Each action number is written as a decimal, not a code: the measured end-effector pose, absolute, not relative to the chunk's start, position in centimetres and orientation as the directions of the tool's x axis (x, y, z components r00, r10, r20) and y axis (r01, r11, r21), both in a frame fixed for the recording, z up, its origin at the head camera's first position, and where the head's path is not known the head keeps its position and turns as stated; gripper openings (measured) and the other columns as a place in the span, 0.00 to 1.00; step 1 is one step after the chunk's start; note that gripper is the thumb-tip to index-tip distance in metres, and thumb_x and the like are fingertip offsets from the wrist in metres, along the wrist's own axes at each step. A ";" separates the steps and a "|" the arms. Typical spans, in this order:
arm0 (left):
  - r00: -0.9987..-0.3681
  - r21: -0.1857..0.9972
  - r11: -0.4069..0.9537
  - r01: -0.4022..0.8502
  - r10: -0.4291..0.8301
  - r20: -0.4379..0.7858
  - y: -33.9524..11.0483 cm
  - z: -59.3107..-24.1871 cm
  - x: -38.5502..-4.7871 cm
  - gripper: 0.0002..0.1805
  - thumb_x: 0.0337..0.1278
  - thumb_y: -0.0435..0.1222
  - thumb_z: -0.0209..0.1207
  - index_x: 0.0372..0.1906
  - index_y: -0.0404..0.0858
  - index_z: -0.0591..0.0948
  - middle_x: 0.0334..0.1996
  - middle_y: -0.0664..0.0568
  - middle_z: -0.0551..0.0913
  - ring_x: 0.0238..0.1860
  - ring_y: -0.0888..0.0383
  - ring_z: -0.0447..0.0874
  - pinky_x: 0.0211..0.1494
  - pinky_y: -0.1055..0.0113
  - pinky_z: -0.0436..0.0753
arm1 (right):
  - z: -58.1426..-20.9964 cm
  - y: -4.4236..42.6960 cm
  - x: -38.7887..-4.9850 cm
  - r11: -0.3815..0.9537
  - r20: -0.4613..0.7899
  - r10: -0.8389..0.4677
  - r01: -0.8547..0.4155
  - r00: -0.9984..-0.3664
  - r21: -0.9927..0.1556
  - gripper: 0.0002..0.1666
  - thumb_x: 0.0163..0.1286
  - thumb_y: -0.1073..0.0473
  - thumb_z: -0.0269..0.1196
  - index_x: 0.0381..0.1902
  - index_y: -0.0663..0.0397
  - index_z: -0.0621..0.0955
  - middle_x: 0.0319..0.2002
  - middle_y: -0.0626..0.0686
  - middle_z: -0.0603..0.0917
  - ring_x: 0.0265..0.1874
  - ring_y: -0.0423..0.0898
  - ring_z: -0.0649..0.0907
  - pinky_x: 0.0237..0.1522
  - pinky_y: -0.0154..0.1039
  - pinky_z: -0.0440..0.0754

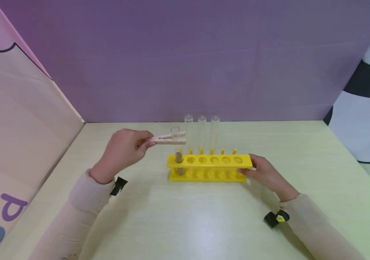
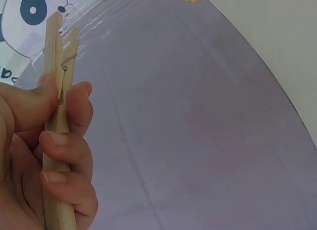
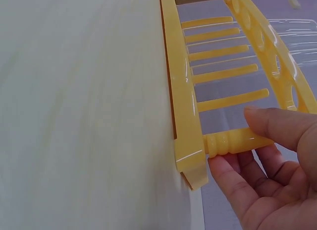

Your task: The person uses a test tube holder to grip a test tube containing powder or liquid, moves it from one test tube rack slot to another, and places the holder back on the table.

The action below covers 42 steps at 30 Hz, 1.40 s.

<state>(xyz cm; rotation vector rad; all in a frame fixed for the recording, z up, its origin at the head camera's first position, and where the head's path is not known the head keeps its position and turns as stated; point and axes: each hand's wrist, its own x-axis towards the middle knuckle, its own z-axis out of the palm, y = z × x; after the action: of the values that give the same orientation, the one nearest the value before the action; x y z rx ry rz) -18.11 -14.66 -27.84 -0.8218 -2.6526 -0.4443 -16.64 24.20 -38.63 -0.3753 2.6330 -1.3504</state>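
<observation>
Sleeve [image 1: 62, 220], left hand [image 1: 121, 153], wooden clamp [image 1: 169, 142] in grip

Yellow 6-hole rack [image 1: 208, 161] stands level just below frame centre. Clear tube [image 1: 179, 157], grey lower part, sits in leftmost hole; wooden clamp [image 1: 168, 141] lies near-horizontal at its top. 3 clear tubes [image 1: 201, 134] stand inverted behind.

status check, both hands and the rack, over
Left hand holding wooden clamp. Right hand gripping yellow rack by end post. Grey-bottomed tube in rack's left end. Three clear tubes behind, no blockage seen.
</observation>
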 end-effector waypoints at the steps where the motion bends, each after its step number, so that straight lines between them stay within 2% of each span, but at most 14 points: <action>1: -0.781 0.196 0.786 0.587 0.485 0.393 -14.7 -27.9 -18.1 0.05 0.56 0.37 0.64 0.33 0.39 0.85 0.13 0.58 0.72 0.14 0.62 0.62 0.22 0.67 0.63 | -38.6 24.2 -16.7 0.562 -0.026 -0.293 -0.151 -0.956 -0.813 0.21 0.66 0.63 0.61 0.55 0.65 0.74 0.51 0.60 0.80 0.48 0.51 0.77 0.52 0.49 0.73; 9: -0.791 0.200 0.791 0.578 0.483 0.377 -14.7 -28.4 -18.1 0.05 0.55 0.38 0.64 0.34 0.39 0.85 0.13 0.59 0.72 0.14 0.62 0.61 0.22 0.67 0.63 | -38.6 24.2 -16.6 0.555 -0.042 -0.289 -0.131 -0.956 -0.822 0.21 0.66 0.63 0.61 0.56 0.64 0.74 0.52 0.59 0.80 0.48 0.50 0.77 0.52 0.48 0.73; 18: -0.787 0.199 0.788 0.583 0.486 0.380 -14.6 -28.8 -18.1 0.05 0.55 0.38 0.64 0.32 0.40 0.84 0.13 0.59 0.71 0.14 0.62 0.60 0.22 0.67 0.62 | -38.6 24.2 -16.7 0.566 -0.053 -0.276 -0.118 -0.960 -0.816 0.22 0.65 0.63 0.61 0.56 0.65 0.74 0.52 0.60 0.79 0.49 0.52 0.77 0.54 0.52 0.71; 33: -0.808 0.220 0.796 0.564 0.477 0.347 -14.5 -29.6 -18.0 0.06 0.55 0.38 0.64 0.34 0.39 0.85 0.15 0.59 0.74 0.15 0.62 0.62 0.22 0.67 0.64 | -38.6 24.2 -16.6 0.583 -0.075 -0.265 -0.098 -0.961 -0.807 0.22 0.66 0.63 0.61 0.56 0.65 0.73 0.53 0.60 0.79 0.50 0.53 0.77 0.54 0.53 0.72; 42: -0.806 0.238 0.787 0.570 0.479 0.347 -14.6 -30.4 -18.2 0.06 0.55 0.37 0.64 0.35 0.38 0.85 0.15 0.59 0.74 0.14 0.62 0.61 0.22 0.68 0.64 | -38.8 24.3 -16.7 0.586 -0.066 -0.262 -0.105 -0.963 -0.804 0.22 0.66 0.63 0.61 0.56 0.64 0.73 0.53 0.60 0.79 0.48 0.52 0.77 0.51 0.49 0.74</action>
<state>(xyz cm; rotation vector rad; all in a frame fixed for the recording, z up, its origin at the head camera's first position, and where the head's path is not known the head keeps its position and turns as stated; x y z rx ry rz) -18.18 -14.57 -30.39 -0.8117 -2.7096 -0.4863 -16.74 24.27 -38.84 -0.3082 2.6360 -1.3188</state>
